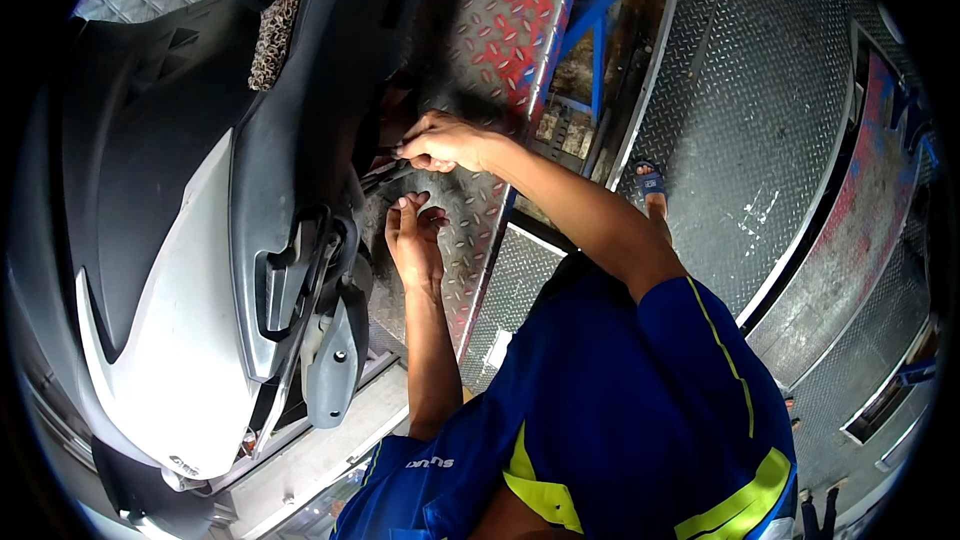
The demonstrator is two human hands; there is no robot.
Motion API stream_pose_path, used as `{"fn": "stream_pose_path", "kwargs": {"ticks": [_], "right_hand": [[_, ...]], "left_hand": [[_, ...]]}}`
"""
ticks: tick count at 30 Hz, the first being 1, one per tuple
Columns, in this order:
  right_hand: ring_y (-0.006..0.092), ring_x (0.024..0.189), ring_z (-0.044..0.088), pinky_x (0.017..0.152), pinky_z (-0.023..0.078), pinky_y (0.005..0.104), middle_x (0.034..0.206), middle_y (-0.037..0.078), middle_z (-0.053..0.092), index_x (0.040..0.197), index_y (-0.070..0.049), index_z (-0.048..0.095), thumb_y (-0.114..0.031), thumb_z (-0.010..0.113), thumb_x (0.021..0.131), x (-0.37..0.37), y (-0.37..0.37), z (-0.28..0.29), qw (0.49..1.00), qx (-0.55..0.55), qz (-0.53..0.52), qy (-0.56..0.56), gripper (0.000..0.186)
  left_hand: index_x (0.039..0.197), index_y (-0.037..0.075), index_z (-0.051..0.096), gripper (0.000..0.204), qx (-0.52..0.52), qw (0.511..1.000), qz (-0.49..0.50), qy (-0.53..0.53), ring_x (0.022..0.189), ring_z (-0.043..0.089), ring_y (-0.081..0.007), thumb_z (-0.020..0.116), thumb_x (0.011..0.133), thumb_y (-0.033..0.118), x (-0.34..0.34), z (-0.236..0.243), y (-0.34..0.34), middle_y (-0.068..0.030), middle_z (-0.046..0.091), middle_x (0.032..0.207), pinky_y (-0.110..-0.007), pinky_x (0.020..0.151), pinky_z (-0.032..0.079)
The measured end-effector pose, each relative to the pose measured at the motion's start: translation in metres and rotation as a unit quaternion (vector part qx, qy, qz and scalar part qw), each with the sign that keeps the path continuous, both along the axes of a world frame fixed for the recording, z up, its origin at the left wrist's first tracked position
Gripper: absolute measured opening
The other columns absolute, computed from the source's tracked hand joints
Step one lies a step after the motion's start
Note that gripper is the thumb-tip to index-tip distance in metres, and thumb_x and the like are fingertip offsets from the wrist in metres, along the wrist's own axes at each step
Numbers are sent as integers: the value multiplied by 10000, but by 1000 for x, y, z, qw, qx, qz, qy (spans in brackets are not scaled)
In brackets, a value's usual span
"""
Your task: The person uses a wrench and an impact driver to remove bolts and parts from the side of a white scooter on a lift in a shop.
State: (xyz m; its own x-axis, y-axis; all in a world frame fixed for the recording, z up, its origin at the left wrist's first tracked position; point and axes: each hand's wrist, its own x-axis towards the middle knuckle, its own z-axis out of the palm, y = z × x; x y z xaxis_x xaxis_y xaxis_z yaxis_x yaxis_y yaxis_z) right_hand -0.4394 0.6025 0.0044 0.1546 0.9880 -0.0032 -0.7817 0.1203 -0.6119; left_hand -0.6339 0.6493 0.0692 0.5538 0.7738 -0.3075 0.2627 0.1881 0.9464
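Scooter (160, 340), head view: black and white, at left, flank facing the wearer, I presume for easy reach. Right hand (445, 145): bent in against that flank, fingers bunched, tips in shadow; whether they clamp a part, I cannot tell. Left hand (414, 240): just below, fingers curled, slightly apart, nothing visible in them; placed close, I judge, for support. Platform (480, 70): ridged, red-worn, beneath both hands.

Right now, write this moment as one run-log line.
left hand: open, beside scooter | right hand: at scooter's side, grip unclear | platform: textured metal, patchy red paint
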Motion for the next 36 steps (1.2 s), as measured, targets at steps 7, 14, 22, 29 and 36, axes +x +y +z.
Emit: {"fn": "stream_pose_path", "kwargs": {"ticks": [7,14,22,29,36], "right_hand": [[48,478,350,417,232,246,599,-8,474,696,-67,565,-140,637,964,-10,9,3,999,33,4,43,286],[48,464,342,419,234,236,605,-11,485,678,-91,535,-160,657,959,3,15,-6,1000,25,11,9,314],[43,459,343,407,207,252,583,-11,485,710,-97,569,-156,682,936,-5,9,4,998,-6,11,56,260],[55,459,339,414,214,265,575,-15,459,705,-122,526,-129,641,948,-19,5,16,999,-13,-29,39,269],[129,454,474,395,346,295,619,63,571,778,-48,602,-204,616,953,-27,4,18,992,-103,-70,17,236]], "left_hand": [[1088,52,605,298,-46,999,-4,-20,831,639,-254,560,1057,345,-3,-4,3,-118,672,1060,-385,733,520],[1116,66,634,323,-43,998,-6,-34,924,644,-264,552,1056,373,3,0,8,-108,677,1076,-397,799,519],[1142,71,626,397,-58,995,8,-87,999,632,-234,434,1083,413,40,-14,24,-94,681,1104,-389,839,488],[1219,38,632,352,-116,973,-45,-196,916,620,-159,420,1099,293,65,-26,54,-62,685,1068,-336,760,511],[1217,38,660,284,-109,975,-8,-194,979,656,-177,502,1063,216,77,-35,62,-55,701,1156,-313,877,533]]}}
